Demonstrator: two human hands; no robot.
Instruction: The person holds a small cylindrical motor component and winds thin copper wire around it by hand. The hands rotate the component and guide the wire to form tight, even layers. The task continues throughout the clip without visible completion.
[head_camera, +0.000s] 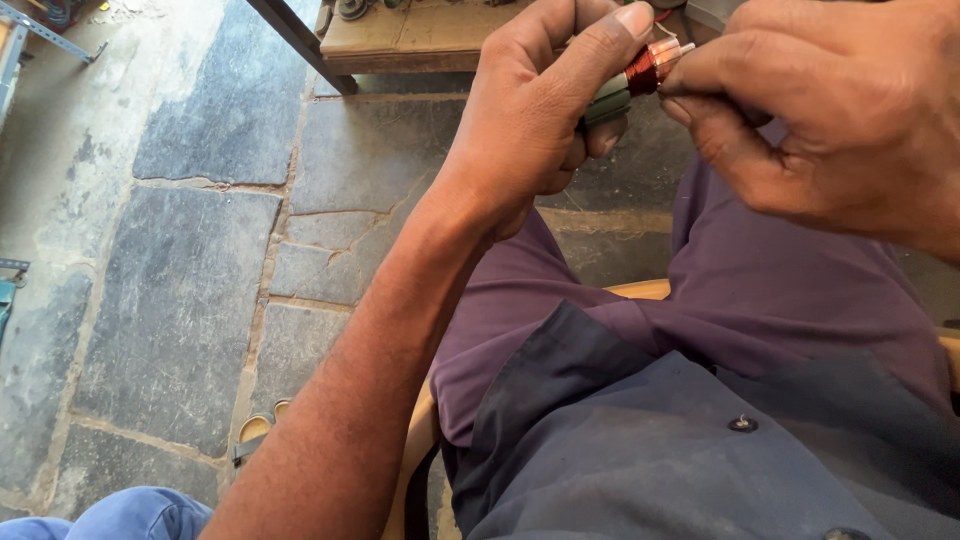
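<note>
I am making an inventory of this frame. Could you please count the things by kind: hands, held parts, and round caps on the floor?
Hands: 2 (left hand, right hand)
Held coil part with copper winding: 1, in the grip of both hands
Round yellowish caps on the stone floor: 2
Total: 5

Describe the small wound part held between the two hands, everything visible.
The small coil part has a grey-green body, a band of reddish copper-coloured winding and a pale tip. It lies tilted, tip toward upper right. The left hand grips its body, thumb along the top; the right hand pinches the tip. Its lower end is hidden.
</note>
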